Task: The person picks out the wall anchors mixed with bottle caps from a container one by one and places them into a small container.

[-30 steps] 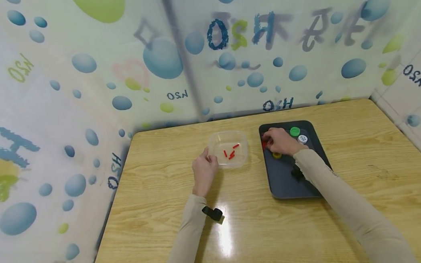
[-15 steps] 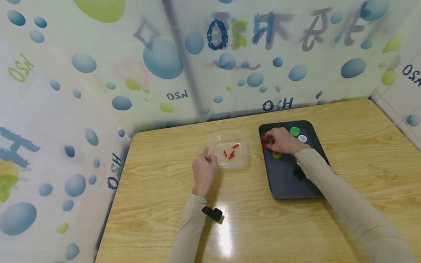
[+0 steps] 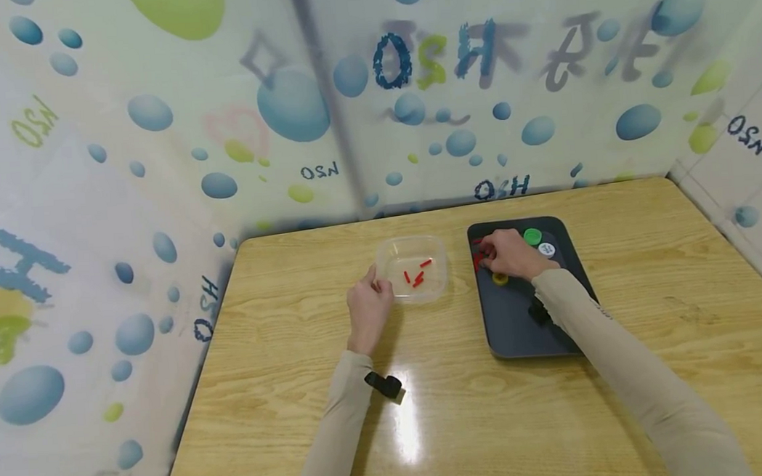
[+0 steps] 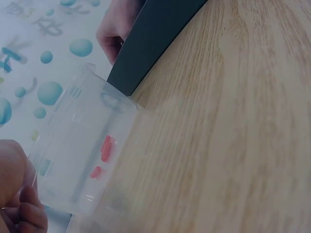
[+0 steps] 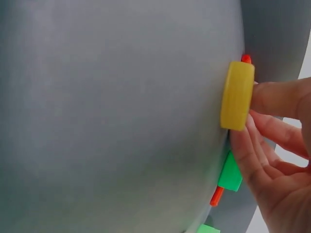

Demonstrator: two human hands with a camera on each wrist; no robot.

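My left hand (image 3: 370, 310) pinches the near left edge of a clear plastic container (image 3: 445, 269), thumb and fingers at its rim. Inside it lie several short red sticks (image 3: 418, 279). On the right, my right hand (image 3: 515, 253) reaches into a dark grey tray (image 3: 514, 332). Its fingertips are down at the tray's left side, among more red pieces (image 3: 477, 262). In the right wrist view a yellow bottle cap (image 5: 237, 95) hides the fingertips, so I cannot tell whether they grip a piece. A green cap (image 5: 230, 173) and a red stick (image 5: 216, 196) lie beside that hand.
In the tray's far part, beyond my right hand, lie a green cap (image 3: 532, 237) and a white cap (image 3: 546, 250). The tray and container stand apart on a wooden table (image 3: 266, 390), whose far edge meets a patterned wall (image 3: 326, 198).
My right hand shifts only slightly at the tray's left side, and a little more red shows by its fingertips. The left hand and container stay in place.
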